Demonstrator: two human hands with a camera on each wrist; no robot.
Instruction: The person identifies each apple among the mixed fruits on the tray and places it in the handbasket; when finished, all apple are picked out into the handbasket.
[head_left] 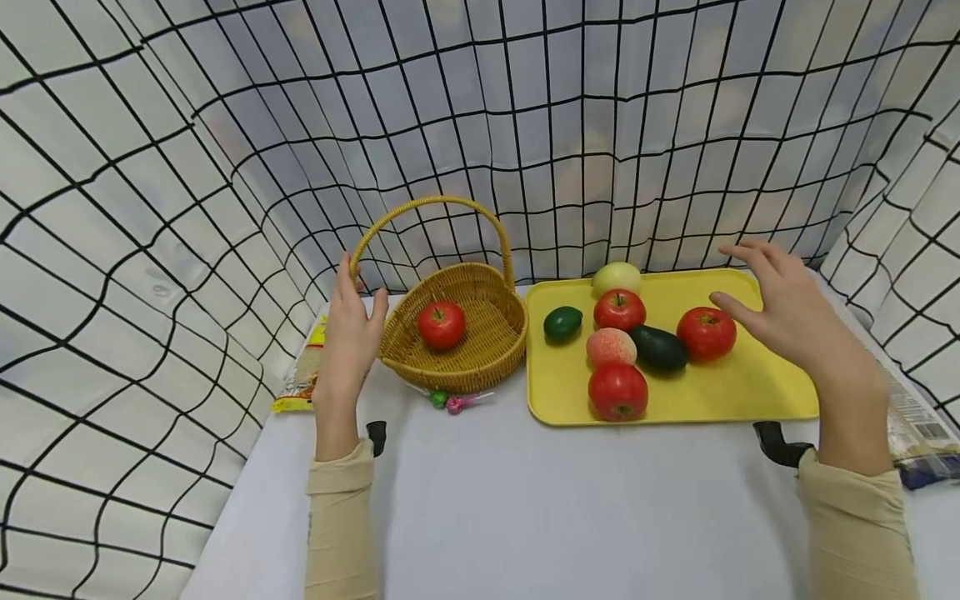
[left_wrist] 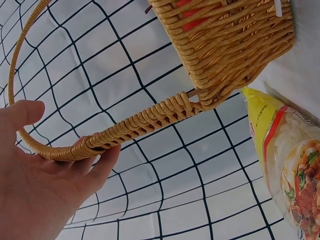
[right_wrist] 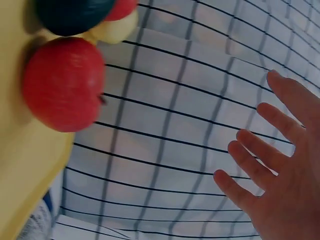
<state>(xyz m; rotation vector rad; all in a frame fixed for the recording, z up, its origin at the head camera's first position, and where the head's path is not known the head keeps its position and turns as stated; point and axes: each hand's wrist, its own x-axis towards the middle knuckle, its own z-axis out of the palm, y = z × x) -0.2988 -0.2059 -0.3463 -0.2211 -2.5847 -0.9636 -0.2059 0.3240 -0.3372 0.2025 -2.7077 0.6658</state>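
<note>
"How do the hands lie?"
"The left hand rests straight fingers against the handle of the wicker basket, thumb apart. The right hand, open, hovers near the yellow tray's far right corner."
"And the basket?"
"Near the bench's far edge, left of the tray."

Left forearm and right forearm reach forward, well apart, tan sleeves ending short of bare wrists. Left hand roughly in line with its forearm, palm turned inward, fingers loosely extended, thumb held away from them. Right hand angled inward from the wrist, pointing forward and leftward, thumb set wide; right wrist view shows several fingers extended, with gaps between them.
</note>
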